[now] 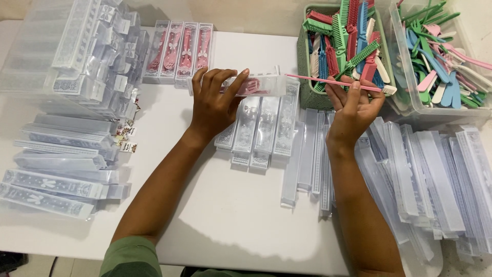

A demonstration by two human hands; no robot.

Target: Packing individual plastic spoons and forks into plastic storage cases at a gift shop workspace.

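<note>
Your left hand (215, 105) gripped a clear plastic sleeve (256, 84); right fingers (353, 90) pinched a thin pink comb (333, 82), which could snag on the sleeve's mouth if tilted.

A white table (236, 215) carries everything: heaps of clear plastic sleeves lie along its left edge (61, 169) and right edge (420, 174), with a short row (259, 131) at the middle. Four packed pink sets (179, 48) lie by the far edge, while a green basket of combs (342, 46) and a clear tub of combs (441, 56) stand at the far right corner
</note>
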